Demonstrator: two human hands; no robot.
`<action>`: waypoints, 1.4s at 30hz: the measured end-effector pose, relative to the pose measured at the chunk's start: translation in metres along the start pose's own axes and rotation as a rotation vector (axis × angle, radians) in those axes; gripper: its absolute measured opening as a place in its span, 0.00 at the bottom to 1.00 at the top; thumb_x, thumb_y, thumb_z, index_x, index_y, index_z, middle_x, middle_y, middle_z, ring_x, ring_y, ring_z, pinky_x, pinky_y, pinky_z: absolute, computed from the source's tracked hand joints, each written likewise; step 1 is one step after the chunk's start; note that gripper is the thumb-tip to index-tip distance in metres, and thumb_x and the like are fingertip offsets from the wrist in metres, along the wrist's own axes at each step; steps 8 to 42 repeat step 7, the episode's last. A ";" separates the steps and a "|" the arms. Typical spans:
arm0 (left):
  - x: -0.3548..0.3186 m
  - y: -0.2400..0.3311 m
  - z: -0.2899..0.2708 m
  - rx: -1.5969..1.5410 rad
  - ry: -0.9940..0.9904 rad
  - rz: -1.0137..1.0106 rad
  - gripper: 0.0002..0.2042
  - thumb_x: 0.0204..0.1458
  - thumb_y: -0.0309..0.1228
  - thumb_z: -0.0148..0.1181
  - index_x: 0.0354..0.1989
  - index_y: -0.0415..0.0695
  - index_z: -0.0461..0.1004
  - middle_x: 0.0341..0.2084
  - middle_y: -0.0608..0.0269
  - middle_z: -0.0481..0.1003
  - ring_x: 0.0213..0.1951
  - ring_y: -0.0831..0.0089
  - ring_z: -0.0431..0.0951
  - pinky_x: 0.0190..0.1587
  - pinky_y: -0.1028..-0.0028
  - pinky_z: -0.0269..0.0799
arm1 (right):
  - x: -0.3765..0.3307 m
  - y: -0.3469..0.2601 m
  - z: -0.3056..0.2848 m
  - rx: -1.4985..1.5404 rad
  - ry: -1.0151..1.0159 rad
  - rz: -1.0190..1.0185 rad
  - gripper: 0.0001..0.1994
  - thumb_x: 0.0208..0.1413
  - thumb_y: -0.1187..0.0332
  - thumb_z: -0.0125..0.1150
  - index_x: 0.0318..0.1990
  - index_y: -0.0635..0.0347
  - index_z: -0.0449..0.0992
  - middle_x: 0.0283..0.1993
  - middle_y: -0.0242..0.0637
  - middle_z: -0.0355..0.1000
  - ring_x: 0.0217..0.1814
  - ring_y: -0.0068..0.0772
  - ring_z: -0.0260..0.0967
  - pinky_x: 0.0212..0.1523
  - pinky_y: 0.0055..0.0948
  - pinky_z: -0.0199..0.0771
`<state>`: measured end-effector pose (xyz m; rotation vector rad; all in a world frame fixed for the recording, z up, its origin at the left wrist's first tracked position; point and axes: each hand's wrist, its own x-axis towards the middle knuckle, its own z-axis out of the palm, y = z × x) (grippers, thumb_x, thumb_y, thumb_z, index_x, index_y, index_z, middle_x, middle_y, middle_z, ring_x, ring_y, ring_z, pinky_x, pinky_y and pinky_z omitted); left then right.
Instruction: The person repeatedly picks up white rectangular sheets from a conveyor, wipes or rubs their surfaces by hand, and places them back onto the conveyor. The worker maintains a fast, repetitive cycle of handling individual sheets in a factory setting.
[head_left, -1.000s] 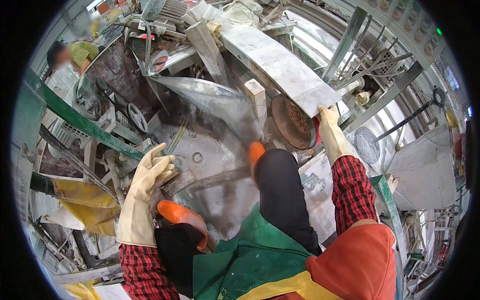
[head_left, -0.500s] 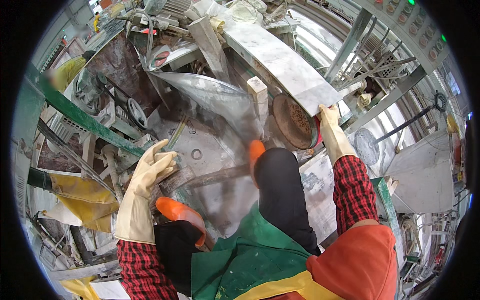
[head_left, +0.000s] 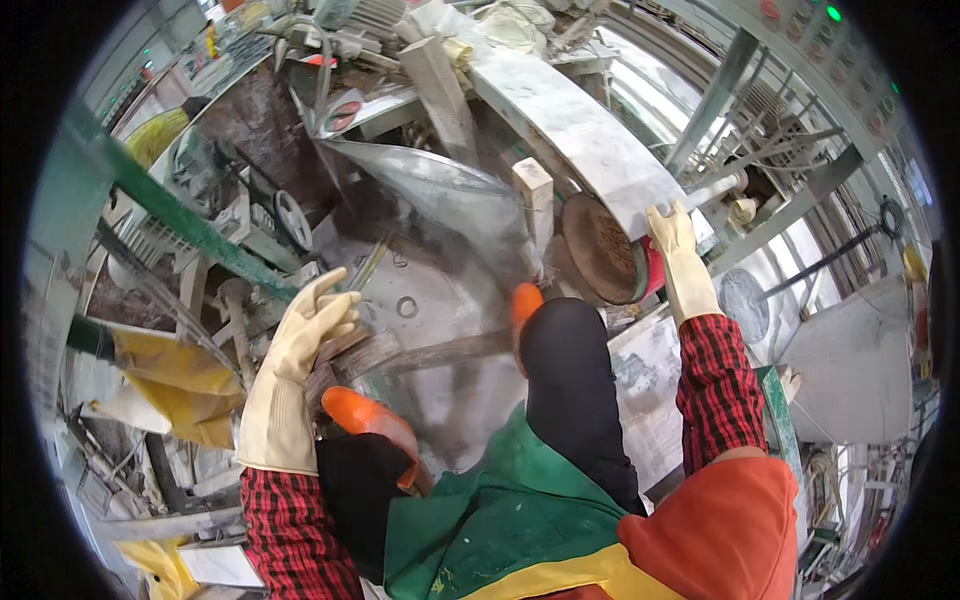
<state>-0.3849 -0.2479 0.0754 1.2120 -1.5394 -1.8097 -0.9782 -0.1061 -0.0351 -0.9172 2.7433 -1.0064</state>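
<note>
A long white stone-like slab (head_left: 570,110) lies on a narrow bench and runs from the far middle to its near end at right. At that near end is my right hand (head_left: 676,250) in a cream rubber glove, its fingers bent over the slab's edge. Below the slab, close to this hand, a round brownish disc or pan (head_left: 603,252) with a red side stands tilted. My left hand (head_left: 305,330), in a matching glove, hangs in the air with fingers spread and holds nothing. Wooden blocks (head_left: 365,352) lie just beside it.
A green rail (head_left: 195,230) and a machine with a pulley wheel (head_left: 292,220) stand at left. A bent grey sheet (head_left: 440,195) and a square post (head_left: 534,200) rise ahead of my orange boots (head_left: 370,420). A control panel (head_left: 820,50) hangs at upper right.
The whole view has shifted slightly, so the surroundings sit a little farther right. My right hand stays at the slab's end; my left hand is still spread and bare of any object.
</note>
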 end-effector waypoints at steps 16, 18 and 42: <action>-0.054 -0.014 -0.074 -0.137 0.456 0.100 0.27 0.62 0.42 0.62 0.67 0.48 0.64 0.52 0.58 0.77 0.47 0.69 0.79 0.52 0.70 0.76 | -0.083 -0.176 0.030 0.717 -0.609 -0.263 0.28 0.62 0.63 0.64 0.67 0.62 0.66 0.21 0.37 0.73 0.17 0.24 0.68 0.18 0.28 0.69; -0.054 -0.014 -0.074 -0.137 0.456 0.100 0.27 0.62 0.42 0.62 0.67 0.48 0.64 0.52 0.58 0.77 0.47 0.69 0.79 0.52 0.70 0.76 | -0.083 -0.176 0.030 0.717 -0.609 -0.263 0.28 0.62 0.63 0.64 0.67 0.62 0.66 0.21 0.37 0.73 0.17 0.24 0.68 0.18 0.28 0.69; -0.054 -0.014 -0.074 -0.137 0.456 0.100 0.27 0.62 0.42 0.62 0.67 0.48 0.64 0.52 0.58 0.77 0.47 0.69 0.79 0.52 0.70 0.76 | -0.083 -0.176 0.030 0.717 -0.609 -0.263 0.28 0.62 0.63 0.64 0.67 0.62 0.66 0.21 0.37 0.73 0.17 0.24 0.68 0.18 0.28 0.69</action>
